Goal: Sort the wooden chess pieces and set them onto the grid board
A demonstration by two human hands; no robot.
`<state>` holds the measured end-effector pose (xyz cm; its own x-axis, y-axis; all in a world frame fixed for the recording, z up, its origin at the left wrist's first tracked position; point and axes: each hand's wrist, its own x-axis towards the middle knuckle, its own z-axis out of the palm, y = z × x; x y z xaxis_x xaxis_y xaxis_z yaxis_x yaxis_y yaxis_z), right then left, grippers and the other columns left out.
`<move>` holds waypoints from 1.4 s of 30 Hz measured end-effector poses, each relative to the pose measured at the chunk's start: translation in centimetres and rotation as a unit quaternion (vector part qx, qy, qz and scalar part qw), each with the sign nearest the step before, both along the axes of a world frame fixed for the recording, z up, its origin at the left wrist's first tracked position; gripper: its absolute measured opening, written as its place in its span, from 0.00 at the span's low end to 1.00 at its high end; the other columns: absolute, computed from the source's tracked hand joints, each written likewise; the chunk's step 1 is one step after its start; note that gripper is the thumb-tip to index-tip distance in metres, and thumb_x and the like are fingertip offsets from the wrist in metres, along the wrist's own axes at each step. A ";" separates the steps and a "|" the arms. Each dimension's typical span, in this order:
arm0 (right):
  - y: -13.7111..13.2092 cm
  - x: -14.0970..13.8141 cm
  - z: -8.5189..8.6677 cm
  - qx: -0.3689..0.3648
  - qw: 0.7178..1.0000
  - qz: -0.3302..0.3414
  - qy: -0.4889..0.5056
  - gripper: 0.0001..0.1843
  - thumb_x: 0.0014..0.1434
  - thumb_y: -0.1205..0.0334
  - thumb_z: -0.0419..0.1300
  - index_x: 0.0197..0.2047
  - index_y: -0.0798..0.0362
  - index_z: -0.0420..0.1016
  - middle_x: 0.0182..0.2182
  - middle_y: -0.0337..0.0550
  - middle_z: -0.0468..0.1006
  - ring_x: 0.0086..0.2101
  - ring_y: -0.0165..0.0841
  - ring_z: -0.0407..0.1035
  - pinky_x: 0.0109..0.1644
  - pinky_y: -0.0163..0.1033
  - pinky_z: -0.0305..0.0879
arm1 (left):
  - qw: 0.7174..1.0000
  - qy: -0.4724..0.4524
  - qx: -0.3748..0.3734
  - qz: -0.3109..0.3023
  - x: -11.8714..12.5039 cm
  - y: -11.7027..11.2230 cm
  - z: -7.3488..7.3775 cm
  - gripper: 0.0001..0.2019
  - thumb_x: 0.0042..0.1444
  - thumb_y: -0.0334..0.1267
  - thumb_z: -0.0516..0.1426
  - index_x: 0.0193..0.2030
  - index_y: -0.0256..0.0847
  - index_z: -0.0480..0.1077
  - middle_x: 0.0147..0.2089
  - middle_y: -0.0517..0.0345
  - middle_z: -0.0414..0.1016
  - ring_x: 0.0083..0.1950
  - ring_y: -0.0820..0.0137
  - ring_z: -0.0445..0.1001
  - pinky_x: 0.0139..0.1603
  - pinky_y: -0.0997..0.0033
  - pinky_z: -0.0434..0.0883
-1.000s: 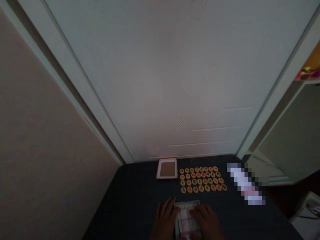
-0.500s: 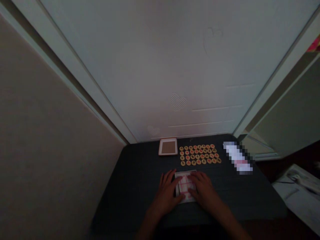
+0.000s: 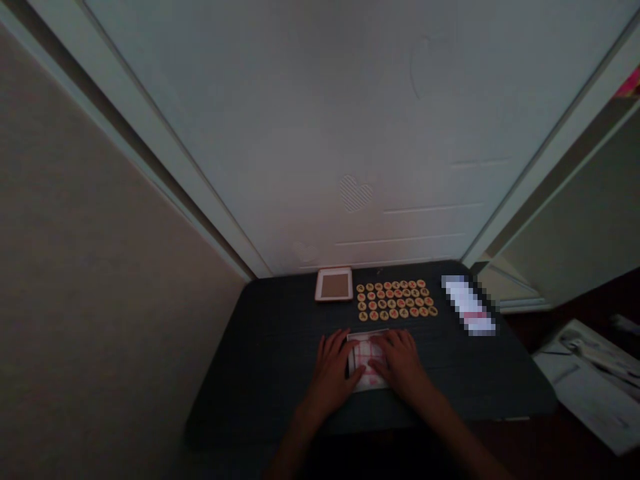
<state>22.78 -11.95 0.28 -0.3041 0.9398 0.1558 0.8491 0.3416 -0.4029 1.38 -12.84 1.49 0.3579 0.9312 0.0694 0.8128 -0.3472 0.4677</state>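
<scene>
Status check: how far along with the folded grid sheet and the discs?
Done: round wooden discs with red and dark marks lie in four rows beside a square white-rimmed tray. In hand: left hand and right hand rest flat on the folded white sheet with red grid lines. Left: sheet not yet unfolded, no disc on it.

The white folded sheet with red grid lines [image 3: 367, 357] shows only as a strip between the left hand [image 3: 333, 370] and the right hand [image 3: 400, 363], which lie flat over its sides, covering its outer edges. Marks on the small round tan wooden discs [image 3: 395, 300] are too small and dim to read. A pixelated white-and-pink patch [image 3: 469, 305] masks something on the dark table [image 3: 270, 360] — what it is cannot be told. Both forearms run off the bottom edge, and the right edge cuts the pale printed papers [image 3: 590, 373].
</scene>
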 end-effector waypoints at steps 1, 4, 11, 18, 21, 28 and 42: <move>-0.1 0.0 -0.1 0.003 1.000 -0.001 0.000 0.20 0.61 0.60 0.64 0.57 0.44 0.73 0.49 0.48 0.75 0.51 0.47 0.65 0.61 0.58 0.58 | 1.000 -0.003 0.003 0.002 0.0 0.0 0.0 0.21 0.63 0.41 0.59 0.63 0.51 0.66 0.71 0.54 0.61 0.72 0.56 0.57 0.73 0.38 0.50; -0.2 -0.2 -0.5 0.015 1.000 -0.008 0.008 0.19 0.62 0.64 0.62 0.57 0.45 0.73 0.50 0.49 0.74 0.51 0.47 0.65 0.60 0.58 0.60 | 1.000 -0.013 0.011 0.009 0.1 0.0 -0.3 0.20 0.64 0.39 0.57 0.62 0.51 0.66 0.70 0.54 0.62 0.71 0.57 0.58 0.73 0.38 0.50; -0.3 0.0 -1.1 0.062 0.996 -0.007 0.057 0.17 0.65 0.67 0.56 0.55 0.48 0.74 0.56 0.50 0.73 0.57 0.47 0.64 0.61 0.58 0.63 | 0.998 -0.032 0.037 0.038 0.7 0.0 -0.7 0.20 0.67 0.41 0.54 0.64 0.49 0.64 0.70 0.52 0.61 0.71 0.57 0.58 0.73 0.40 0.53; -2.5 2.1 0.1 0.072 0.991 0.091 0.073 0.14 0.69 0.64 0.54 0.55 0.48 0.76 0.55 0.47 0.78 0.61 0.45 0.63 0.65 0.60 0.61 | 0.997 -0.010 0.034 -0.070 -0.2 -1.2 0.5 0.24 0.64 0.46 0.59 0.66 0.51 0.65 0.77 0.53 0.48 0.76 0.53 0.49 0.74 0.39 0.52; -3.5 2.7 0.9 0.051 0.987 0.146 0.043 0.15 0.70 0.62 0.55 0.57 0.45 0.75 0.56 0.43 0.78 0.63 0.43 0.62 0.69 0.64 0.50 | 0.995 0.013 0.031 -0.097 -0.4 -1.4 0.8 0.20 0.64 0.44 0.59 0.62 0.53 0.69 0.77 0.57 0.47 0.76 0.53 0.48 0.74 0.38 0.51; -3.8 3.0 1.2 0.053 0.982 0.180 0.009 0.19 0.70 0.58 0.56 0.63 0.47 0.71 0.60 0.46 0.75 0.61 0.40 0.66 0.73 0.64 0.41 | 0.994 0.020 0.034 -0.102 -0.5 -0.9 0.8 0.20 0.66 0.39 0.55 0.65 0.52 0.68 0.78 0.57 0.45 0.77 0.54 0.47 0.73 0.40 0.53; -3.2 2.7 0.9 0.066 0.979 0.191 0.007 0.20 0.68 0.58 0.59 0.62 0.47 0.71 0.59 0.47 0.76 0.60 0.41 0.68 0.72 0.61 0.45 | 0.995 0.027 0.036 -0.091 -0.3 -0.9 0.4 0.24 0.63 0.31 0.54 0.65 0.52 0.67 0.79 0.59 0.40 0.77 0.57 0.46 0.75 0.46 0.51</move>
<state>25.48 -15.13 1.21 -0.6268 0.7294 0.2742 0.6439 0.6830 -0.3449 1.04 -13.75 1.89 0.5243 0.8444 0.1097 0.7572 -0.5212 0.3937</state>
